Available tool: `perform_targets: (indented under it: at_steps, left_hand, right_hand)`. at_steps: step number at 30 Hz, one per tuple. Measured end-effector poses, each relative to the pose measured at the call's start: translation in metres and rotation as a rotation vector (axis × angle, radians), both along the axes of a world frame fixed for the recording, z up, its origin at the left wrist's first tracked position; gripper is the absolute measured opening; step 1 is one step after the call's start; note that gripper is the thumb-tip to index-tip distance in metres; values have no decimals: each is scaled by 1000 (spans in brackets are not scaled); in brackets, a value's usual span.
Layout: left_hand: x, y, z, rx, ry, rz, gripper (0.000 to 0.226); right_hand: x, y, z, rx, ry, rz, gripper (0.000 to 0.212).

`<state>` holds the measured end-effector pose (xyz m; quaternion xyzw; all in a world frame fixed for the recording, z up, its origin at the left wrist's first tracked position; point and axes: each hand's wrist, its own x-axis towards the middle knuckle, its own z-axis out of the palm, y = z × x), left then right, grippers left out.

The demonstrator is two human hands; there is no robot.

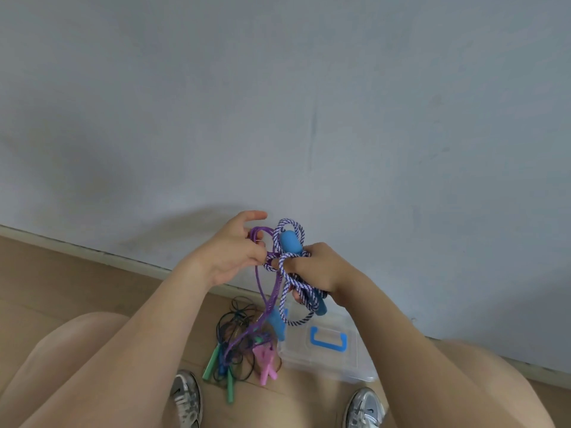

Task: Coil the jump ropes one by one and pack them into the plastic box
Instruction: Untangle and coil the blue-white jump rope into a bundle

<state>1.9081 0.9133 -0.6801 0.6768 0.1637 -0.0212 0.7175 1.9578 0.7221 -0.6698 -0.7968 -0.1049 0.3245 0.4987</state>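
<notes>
The striped rope [281, 274] hangs bunched above the plastic box [327, 359], its loops gripped by the right hand [321, 270]. The left hand [234, 251] pinches a purple rope [273, 296] tangled through it — I'd pull that clear first — then wind even loops.

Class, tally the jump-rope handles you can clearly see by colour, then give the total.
Blue handles: 3
Green handles: 2
Pink handles: 2
Total: 7
A small blue bit between the green ones is too unclear to count.
</notes>
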Motion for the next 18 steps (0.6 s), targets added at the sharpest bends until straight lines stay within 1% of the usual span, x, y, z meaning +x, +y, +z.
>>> perform_targets:
  at_steps: [2, 4, 5, 6, 7, 9, 10, 11, 12, 13, 14, 16, 18]
  left_hand:
    - [-1, 1, 2, -9, -45, -39, 99]
    - [0, 0, 4, 89, -80, -46, 104]
    - [0, -2, 5, 153, -85, -31, 102]
    - [-1, -6, 5, 197, -92, -6, 97]
    - [-1, -9, 5, 219, -89, 36, 90]
    - [-3, -12, 3, 231, -60, 118, 74]
    - [-3, -13, 2, 282, -60, 118, 62]
    - [-2, -12, 1, 396, -89, 84, 47]
    - [-1, -11, 1, 562, -155, 31, 31]
    - [-2, -11, 2, 740, -235, -31, 20]
    - [-3, -11, 0, 874, -314, -95, 13]
    - [-3, -11, -2, 1011, -435, -173, 9]
    - [-4, -11, -1, 1102, -498, -167, 5]
  right_hand:
    - [1, 2, -1, 68, 44, -58, 29]
    - [0, 3, 0, 101, 60, -110, 39]
    - [0, 2, 2, 116, 70, -136, 40]
    - [0, 2, 2, 139, 78, -163, 40]
    - [1, 1, 3, 158, 78, -193, 35]
    - [3, 0, 3, 185, 65, -238, 17]
    - [4, 1, 2, 197, 56, -254, 13]
    - [3, 1, 2, 202, 41, -265, 13]
    - [2, 2, 2, 201, 24, -266, 17]
    - [2, 3, 2, 193, 6, -262, 22]
    - [0, 3, 2, 187, -6, -255, 25]
    - [-2, 4, 1, 187, -10, -255, 27]
    - [-5, 4, 2, 203, -7, -264, 23]
